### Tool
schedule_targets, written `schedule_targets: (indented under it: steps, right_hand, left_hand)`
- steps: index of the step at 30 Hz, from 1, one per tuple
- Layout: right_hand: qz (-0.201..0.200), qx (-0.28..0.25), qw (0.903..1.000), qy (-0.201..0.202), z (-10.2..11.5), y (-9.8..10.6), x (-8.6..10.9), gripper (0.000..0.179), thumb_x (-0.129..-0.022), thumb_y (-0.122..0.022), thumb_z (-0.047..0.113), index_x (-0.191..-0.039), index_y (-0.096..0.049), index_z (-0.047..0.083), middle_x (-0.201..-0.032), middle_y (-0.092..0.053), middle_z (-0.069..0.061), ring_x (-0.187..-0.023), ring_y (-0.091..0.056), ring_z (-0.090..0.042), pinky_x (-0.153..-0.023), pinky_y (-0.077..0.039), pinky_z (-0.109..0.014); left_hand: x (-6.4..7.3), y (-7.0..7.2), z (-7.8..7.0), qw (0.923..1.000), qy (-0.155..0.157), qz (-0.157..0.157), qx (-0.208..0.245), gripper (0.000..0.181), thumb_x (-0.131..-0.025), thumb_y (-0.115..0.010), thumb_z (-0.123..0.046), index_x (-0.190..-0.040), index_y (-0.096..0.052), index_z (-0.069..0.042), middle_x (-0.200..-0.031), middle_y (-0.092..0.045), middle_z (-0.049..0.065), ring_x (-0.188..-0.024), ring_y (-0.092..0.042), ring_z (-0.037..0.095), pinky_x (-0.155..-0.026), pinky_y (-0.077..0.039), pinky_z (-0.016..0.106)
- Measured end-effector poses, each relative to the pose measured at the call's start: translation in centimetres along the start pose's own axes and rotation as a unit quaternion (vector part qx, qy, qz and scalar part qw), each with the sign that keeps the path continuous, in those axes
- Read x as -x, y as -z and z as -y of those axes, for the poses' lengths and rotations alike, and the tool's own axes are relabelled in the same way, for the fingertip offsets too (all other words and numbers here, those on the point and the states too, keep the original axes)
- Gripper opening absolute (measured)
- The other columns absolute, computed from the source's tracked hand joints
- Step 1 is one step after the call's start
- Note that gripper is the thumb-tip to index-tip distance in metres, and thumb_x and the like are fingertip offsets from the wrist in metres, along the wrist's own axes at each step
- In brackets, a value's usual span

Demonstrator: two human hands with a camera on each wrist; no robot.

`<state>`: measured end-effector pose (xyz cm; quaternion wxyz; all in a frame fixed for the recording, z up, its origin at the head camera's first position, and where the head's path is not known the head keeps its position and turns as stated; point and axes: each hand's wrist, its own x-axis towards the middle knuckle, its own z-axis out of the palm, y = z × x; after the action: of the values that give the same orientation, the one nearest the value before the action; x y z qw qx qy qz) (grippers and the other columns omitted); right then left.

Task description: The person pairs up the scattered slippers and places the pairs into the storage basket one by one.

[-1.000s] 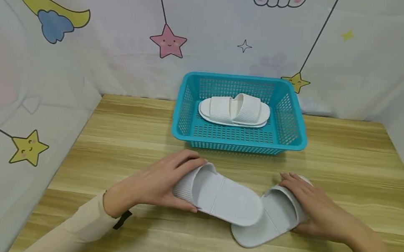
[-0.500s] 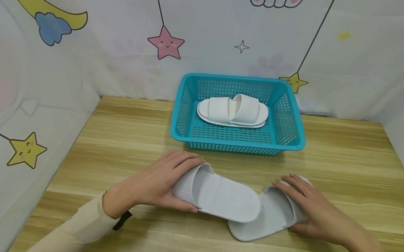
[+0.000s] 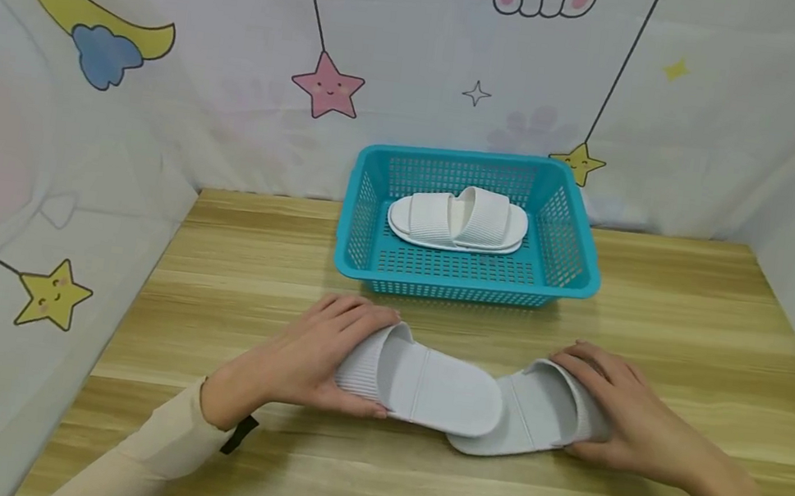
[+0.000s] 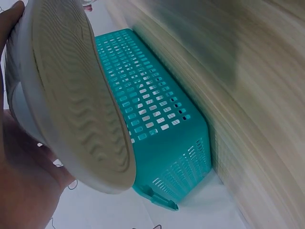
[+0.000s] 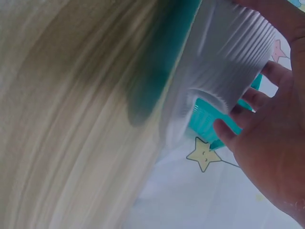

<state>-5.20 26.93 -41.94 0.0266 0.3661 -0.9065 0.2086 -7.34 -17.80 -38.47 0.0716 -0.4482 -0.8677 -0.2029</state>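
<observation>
My left hand grips a pale grey slide slipper by its ribbed strap, the heel pointing right. In the left wrist view the wavy sole of this slipper shows, raised off the table. My right hand holds the matching slipper across its strap, its heel pointing left. The left slipper's heel overlaps the right one's heel from above. In the right wrist view the ribbed strap lies within the curled right hand.
Behind the hands a teal plastic basket stands on the wooden table. Inside it lies a pair of white slippers, placed sole to sole lengthwise. A patterned white cloth hangs behind and along both sides.
The right slipper has turned so its heel points more squarely left, nearly in line with the left slipper. The left slipper has shifted slightly left.
</observation>
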Motion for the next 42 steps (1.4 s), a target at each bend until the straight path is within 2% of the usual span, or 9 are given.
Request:
schedule_targets:
  steps: [6, 10, 17, 25, 33, 42]
  right_hand:
    - [-0.013, -0.01, 0.9998, -0.007, 0.4, 0.6, 0.0, 0.11, -0.059, -0.103, 0.034, -0.155, -0.051, 0.024, -0.15, -0.048, -0.01, -0.133, -0.044, -0.035, -0.099, -0.032, -0.059]
    - [-0.02, -0.017, 0.9996, -0.012, 0.7, 0.9, -0.1, 0.108, -0.06, -0.103, 0.036, -0.154, -0.052, 0.027, -0.15, -0.047, -0.011, -0.131, -0.043, -0.034, -0.098, -0.032, -0.058]
    - [-0.04, -0.012, 0.999, -0.018, 1.3, 1.3, -0.5, 0.107, -0.06, -0.102, 0.041, -0.154, -0.053, 0.026, -0.145, -0.047, -0.009, -0.122, -0.044, -0.025, -0.093, -0.033, -0.048]
    - [-0.063, -0.006, 0.998, -0.008, 2.2, 1.3, -0.9, 0.105, -0.06, -0.1, 0.052, -0.151, -0.056, 0.024, -0.139, -0.05, -0.007, -0.118, -0.045, -0.023, -0.092, -0.033, -0.045]
    - [-0.087, -0.005, 0.9961, 0.006, 2.6, 1.4, -1.6, 0.112, -0.055, -0.103, 0.044, -0.154, -0.055, 0.021, -0.145, -0.05, -0.011, -0.124, -0.045, -0.026, -0.094, -0.034, -0.045]
    - [-0.095, 0.0, 0.9951, 0.029, 2.9, 1.4, -2.3, 0.11, -0.061, -0.097, 0.054, -0.153, -0.054, 0.014, -0.145, -0.054, -0.01, -0.129, -0.047, -0.029, -0.101, -0.033, -0.049]
  left_hand:
    - [-0.1, -0.2, 0.0, 0.9999, -0.016, -0.002, -0.001, 0.099, -0.076, -0.086, -0.068, -0.149, -0.053, -0.011, -0.142, -0.062, -0.001, -0.128, -0.055, 0.022, -0.103, -0.047, 0.047]
    - [-0.1, -0.2, -0.1, 0.9999, -0.015, -0.004, -0.003, 0.098, -0.076, -0.086, -0.067, -0.15, -0.053, -0.011, -0.143, -0.061, -0.001, -0.129, -0.055, 0.023, -0.105, -0.046, 0.048]
    - [-0.2, -0.1, -0.2, 0.9999, -0.014, -0.009, -0.003, 0.099, -0.076, -0.086, -0.067, -0.151, -0.052, -0.011, -0.144, -0.061, 0.0, -0.13, -0.055, 0.023, -0.107, -0.046, 0.049]
    - [-0.3, -0.1, -0.3, 0.9993, -0.021, -0.028, -0.01, 0.101, -0.076, -0.086, -0.068, -0.151, -0.051, -0.01, -0.146, -0.06, 0.002, -0.13, -0.055, 0.024, -0.105, -0.046, 0.049]
    - [-0.6, -0.3, -0.7, 0.9983, -0.004, -0.057, -0.011, 0.104, -0.073, -0.087, -0.068, -0.153, -0.051, -0.011, -0.148, -0.059, 0.004, -0.131, -0.053, 0.026, -0.104, -0.046, 0.05]
    - [-0.7, -0.7, -1.2, 0.997, 0.01, -0.075, -0.014, 0.105, -0.072, -0.088, -0.068, -0.152, -0.052, -0.011, -0.148, -0.059, 0.005, -0.132, -0.053, 0.027, -0.105, -0.046, 0.05]
